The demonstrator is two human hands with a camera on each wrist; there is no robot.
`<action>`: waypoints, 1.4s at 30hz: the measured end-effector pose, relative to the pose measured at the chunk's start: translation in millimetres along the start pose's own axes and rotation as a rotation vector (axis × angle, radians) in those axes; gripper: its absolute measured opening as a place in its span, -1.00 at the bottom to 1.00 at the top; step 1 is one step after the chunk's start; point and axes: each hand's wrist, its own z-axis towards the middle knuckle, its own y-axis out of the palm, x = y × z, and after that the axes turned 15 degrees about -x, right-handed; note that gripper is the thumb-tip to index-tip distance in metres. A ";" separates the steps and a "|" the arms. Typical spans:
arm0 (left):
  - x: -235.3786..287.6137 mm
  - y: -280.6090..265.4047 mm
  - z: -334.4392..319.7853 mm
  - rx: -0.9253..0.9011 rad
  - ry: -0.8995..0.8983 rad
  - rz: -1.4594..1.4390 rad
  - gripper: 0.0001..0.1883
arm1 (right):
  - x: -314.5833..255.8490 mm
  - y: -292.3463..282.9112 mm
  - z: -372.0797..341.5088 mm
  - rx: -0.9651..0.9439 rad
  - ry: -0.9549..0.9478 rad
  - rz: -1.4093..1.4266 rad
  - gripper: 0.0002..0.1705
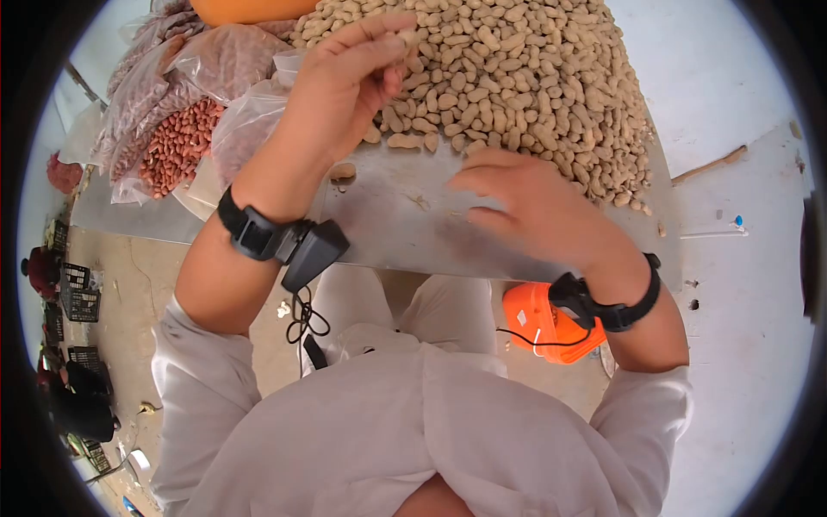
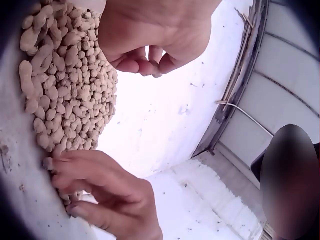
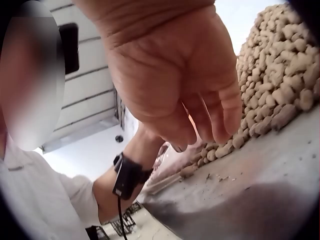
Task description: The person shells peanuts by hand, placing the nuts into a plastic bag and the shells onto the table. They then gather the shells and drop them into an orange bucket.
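A big heap of unshelled peanuts (image 1: 525, 77) covers the far part of the metal tabletop (image 1: 379, 224). My left hand (image 1: 349, 86) is raised at the heap's left side, thumb and forefinger pinching a small pale peanut (image 1: 409, 38), mostly covered by the fingers. In the left wrist view, that left hand (image 2: 155, 30) has its fingertips together. Low at the heap's near edge is my right hand (image 1: 534, 202), slightly blurred. Its fingers are loosely extended beside the nearest peanuts, and the right wrist view shows the hand (image 3: 175, 75) with fingers pointing down over the table.
Clear plastic bags (image 1: 228, 65) stand on the left, one showing red shelled kernels (image 1: 181, 146). A loose peanut (image 1: 342, 172) lies near my left wrist. Below the table's front edge sits an orange container (image 1: 538, 319). Black crates (image 1: 79, 297) are on the floor at far left.
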 end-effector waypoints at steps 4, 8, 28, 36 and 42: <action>-4.9 -19.9 9.0 0.033 0.079 -0.116 -0.68 | -0.9 27.6 37.8 -0.091 -0.074 -0.167 -0.87; -18.3 -23.9 4.2 0.054 0.103 -0.033 -0.67 | 11.0 45.0 43.7 -0.101 -0.177 -0.318 -0.91; -39.2 6.2 -3.6 -0.077 -0.105 0.383 -0.74 | 68.3 -4.8 -408.5 0.057 1.327 -0.547 -0.95; -23.9 18.9 17.9 -0.114 -0.189 0.450 -0.76 | 37.4 -75.6 -104.3 0.535 0.748 0.014 -0.85; -31.7 18.7 26.4 0.048 -0.109 0.667 -0.78 | 37.7 -53.1 31.7 0.615 0.072 0.396 -0.60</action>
